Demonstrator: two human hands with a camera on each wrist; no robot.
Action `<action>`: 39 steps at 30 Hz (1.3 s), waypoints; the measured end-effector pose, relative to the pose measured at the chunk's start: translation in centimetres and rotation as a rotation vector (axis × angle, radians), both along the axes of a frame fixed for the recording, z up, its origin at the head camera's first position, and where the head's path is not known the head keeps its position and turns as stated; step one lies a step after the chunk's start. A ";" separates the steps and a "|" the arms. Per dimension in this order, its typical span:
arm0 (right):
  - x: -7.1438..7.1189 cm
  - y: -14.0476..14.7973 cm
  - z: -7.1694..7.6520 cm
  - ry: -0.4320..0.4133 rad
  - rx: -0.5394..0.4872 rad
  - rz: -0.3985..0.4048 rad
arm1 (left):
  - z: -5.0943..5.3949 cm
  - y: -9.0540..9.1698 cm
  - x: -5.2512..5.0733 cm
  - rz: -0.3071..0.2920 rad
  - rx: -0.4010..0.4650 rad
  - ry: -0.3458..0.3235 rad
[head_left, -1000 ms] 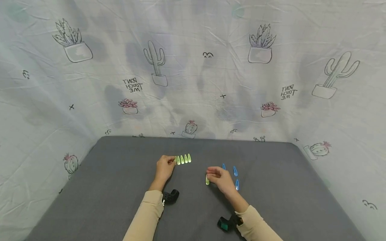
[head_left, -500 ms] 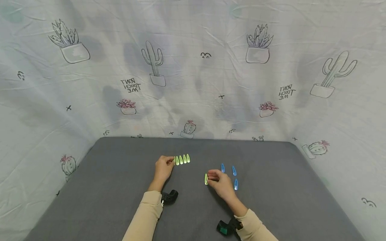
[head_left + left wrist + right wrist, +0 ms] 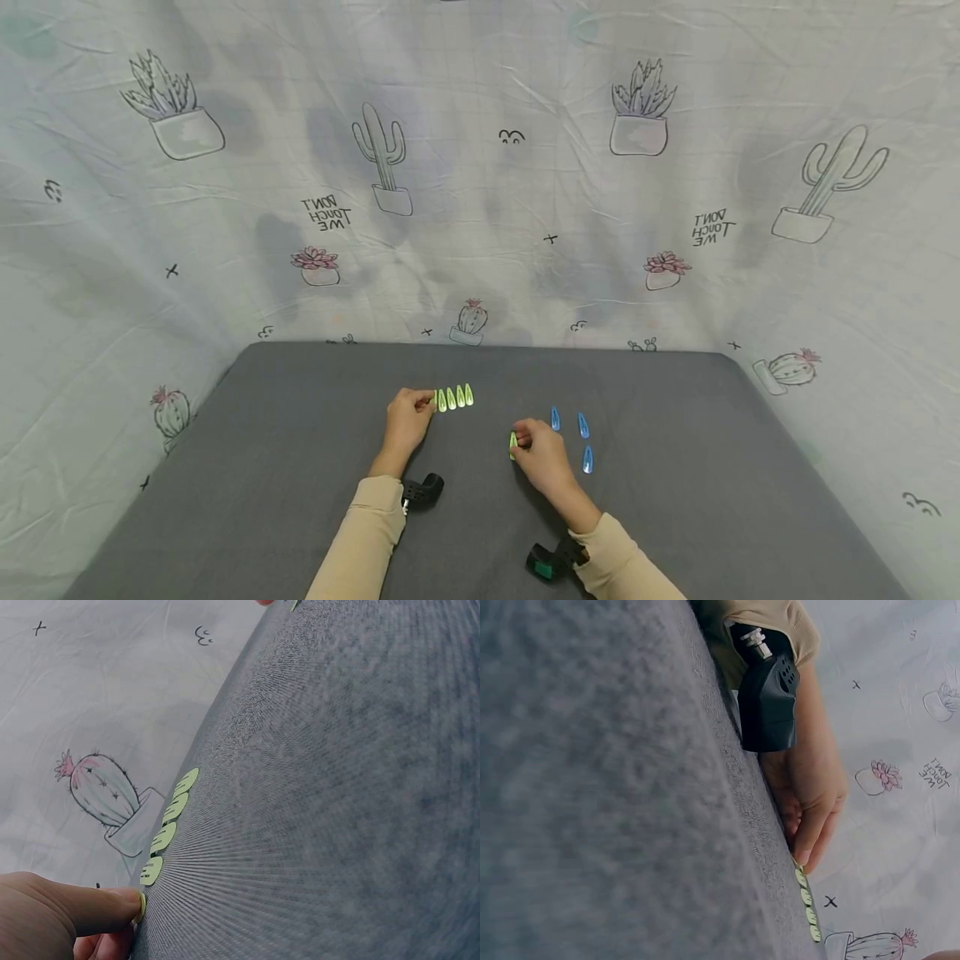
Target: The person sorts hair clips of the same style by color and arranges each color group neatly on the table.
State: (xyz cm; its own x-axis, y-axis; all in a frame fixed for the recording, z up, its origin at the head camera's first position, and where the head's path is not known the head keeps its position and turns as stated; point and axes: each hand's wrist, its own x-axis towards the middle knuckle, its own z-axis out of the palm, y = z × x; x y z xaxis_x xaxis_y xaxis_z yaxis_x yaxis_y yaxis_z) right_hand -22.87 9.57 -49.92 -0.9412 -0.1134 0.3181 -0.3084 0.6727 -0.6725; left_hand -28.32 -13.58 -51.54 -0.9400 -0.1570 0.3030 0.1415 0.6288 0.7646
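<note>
In the head view my left hand [image 3: 406, 421] pinches the leftmost yellow-green snap hair clip [image 3: 142, 906] of a row lying on the grey table. Several matching hair clips [image 3: 452, 398] continue that row to the right, side by side. My right hand [image 3: 546, 457] holds a separate yellow-green hair clip [image 3: 513, 445] between thumb and fingers at the table surface, partly covering it. Three blue hair clips [image 3: 583, 426] lie just beyond and to the right of that hand. Only a sliver of the right hand shows in the right wrist view, where the left hand [image 3: 814, 780] appears instead.
The grey table [image 3: 300, 500] is backed by a pale cloth [image 3: 480, 183] printed with cacti and potted plants. Black wrist cameras [image 3: 424, 491] sit on both forearms, close above the tabletop.
My right hand has closed in leftward from beside the lone yellow-green clip, and its thumb and fingers now meet it. The left hand stays at the row. The blue clips have not moved.
</note>
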 end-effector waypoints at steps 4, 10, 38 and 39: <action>-0.2 -0.1 0.2 -0.023 0.019 -0.010 | 0.1 0.1 0.0 0.008 0.002 -0.001; -0.5 0.0 0.4 -0.115 -0.056 0.003 | 0.2 0.1 0.1 0.006 0.005 -0.027; 0.4 -0.2 3.5 -0.396 -0.511 0.120 | 0.2 0.0 0.0 0.009 0.014 -0.004; 0.5 -0.2 3.8 -0.399 -0.511 0.120 | 0.2 0.0 0.0 0.009 0.012 -0.001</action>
State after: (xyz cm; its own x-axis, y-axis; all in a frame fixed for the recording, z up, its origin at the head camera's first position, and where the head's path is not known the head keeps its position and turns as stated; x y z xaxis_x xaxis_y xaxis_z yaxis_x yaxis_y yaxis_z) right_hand -22.34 9.34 -46.07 -0.9883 -0.1518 -0.0112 -0.0220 0.2154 -0.9763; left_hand -28.36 -13.58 -51.37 -0.9389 -0.1687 0.3002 0.1352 0.6211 0.7719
